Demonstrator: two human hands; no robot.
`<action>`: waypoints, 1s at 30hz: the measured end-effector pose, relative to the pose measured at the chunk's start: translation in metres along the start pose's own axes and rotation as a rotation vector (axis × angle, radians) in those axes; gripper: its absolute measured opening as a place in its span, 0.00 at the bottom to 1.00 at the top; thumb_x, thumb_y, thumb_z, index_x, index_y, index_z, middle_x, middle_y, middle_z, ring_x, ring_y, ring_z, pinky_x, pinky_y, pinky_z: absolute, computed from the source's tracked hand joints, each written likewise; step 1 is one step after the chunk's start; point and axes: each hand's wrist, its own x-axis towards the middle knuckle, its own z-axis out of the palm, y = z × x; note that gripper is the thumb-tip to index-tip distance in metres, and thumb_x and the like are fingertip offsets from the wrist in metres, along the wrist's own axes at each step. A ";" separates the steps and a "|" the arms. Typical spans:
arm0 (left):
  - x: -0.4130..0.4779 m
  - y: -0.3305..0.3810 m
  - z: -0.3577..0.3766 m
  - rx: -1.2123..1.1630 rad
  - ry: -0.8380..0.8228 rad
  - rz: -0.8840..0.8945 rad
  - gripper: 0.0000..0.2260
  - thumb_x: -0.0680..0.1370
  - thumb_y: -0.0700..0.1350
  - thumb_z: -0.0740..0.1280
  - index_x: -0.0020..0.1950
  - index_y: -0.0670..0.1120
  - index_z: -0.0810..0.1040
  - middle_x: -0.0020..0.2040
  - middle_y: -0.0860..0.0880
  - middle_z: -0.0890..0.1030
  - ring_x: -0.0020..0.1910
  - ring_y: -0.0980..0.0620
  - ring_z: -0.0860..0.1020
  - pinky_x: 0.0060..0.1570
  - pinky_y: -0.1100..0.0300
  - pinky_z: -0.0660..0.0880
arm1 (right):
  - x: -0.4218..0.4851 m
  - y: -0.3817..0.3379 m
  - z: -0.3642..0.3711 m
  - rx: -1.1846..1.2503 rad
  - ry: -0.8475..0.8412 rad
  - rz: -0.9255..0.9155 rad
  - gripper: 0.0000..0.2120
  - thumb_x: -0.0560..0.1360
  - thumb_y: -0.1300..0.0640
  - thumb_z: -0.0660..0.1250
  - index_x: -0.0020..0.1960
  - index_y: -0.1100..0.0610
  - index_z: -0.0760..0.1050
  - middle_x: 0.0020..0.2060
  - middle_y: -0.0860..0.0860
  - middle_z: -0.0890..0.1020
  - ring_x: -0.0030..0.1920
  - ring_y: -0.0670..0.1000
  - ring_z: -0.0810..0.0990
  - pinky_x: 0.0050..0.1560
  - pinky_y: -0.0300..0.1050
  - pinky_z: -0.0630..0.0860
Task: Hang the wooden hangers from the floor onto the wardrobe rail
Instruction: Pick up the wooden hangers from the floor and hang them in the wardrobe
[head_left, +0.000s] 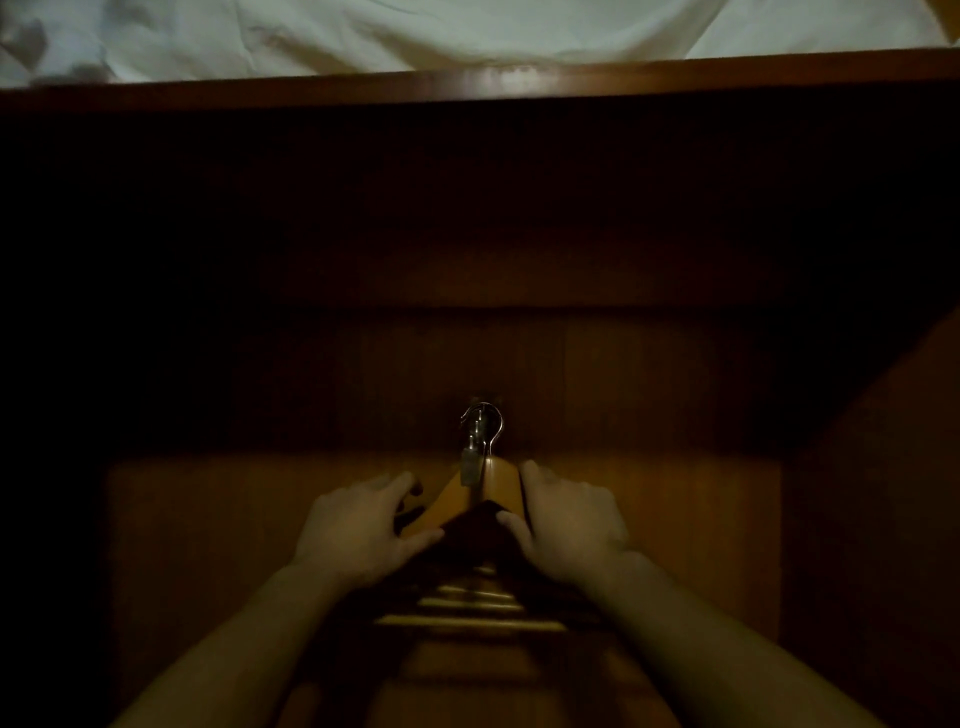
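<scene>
Around me: a rumpled white cloth (467, 31) runs along the top of my view. A reddish wooden ledge (519, 78) sits just beneath it, and brown wooden panelling (675, 499) fills the space behind my hands.
In the way: my own forearms cross over the lower sides of the bunch.
Hard to see: the light is very dim, and the left side and upper middle sink into black. I cannot count the hangers or tell whether their hooks catch on anything.
Wooden hangers (488, 499): I see them end-on, packed one behind another. The front one is honey-coloured with a peaked top, and the crossbars show as pale stripes lower down.
Hooks (480, 428): silvery, clustered above the peak.
Where: low in the centre, between my hands, in front of the panelling.
Left hand (358, 525): curled round the bunch's left shoulder, gripping it.
Right hand (566, 519): clasping the right shoulder, thumb on the near face.
</scene>
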 end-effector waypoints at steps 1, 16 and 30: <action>0.001 -0.001 0.002 0.008 0.004 0.018 0.24 0.74 0.71 0.61 0.65 0.60 0.69 0.59 0.59 0.77 0.55 0.58 0.77 0.53 0.57 0.77 | 0.000 0.000 0.001 -0.002 -0.006 0.001 0.22 0.79 0.36 0.57 0.65 0.50 0.64 0.56 0.49 0.78 0.49 0.51 0.80 0.42 0.46 0.74; -0.002 -0.003 0.020 -0.017 -0.005 0.047 0.17 0.78 0.62 0.62 0.64 0.58 0.70 0.56 0.57 0.77 0.53 0.55 0.77 0.47 0.57 0.73 | -0.006 -0.012 -0.002 -0.090 -0.102 0.077 0.29 0.77 0.35 0.60 0.70 0.52 0.61 0.60 0.52 0.75 0.51 0.53 0.80 0.40 0.47 0.72; -0.027 -0.009 0.006 -0.084 -0.123 -0.040 0.27 0.77 0.68 0.59 0.71 0.56 0.66 0.65 0.52 0.76 0.61 0.49 0.76 0.56 0.51 0.75 | -0.039 -0.026 -0.020 -0.101 -0.164 0.153 0.23 0.79 0.38 0.61 0.64 0.53 0.65 0.58 0.53 0.77 0.54 0.55 0.79 0.42 0.49 0.70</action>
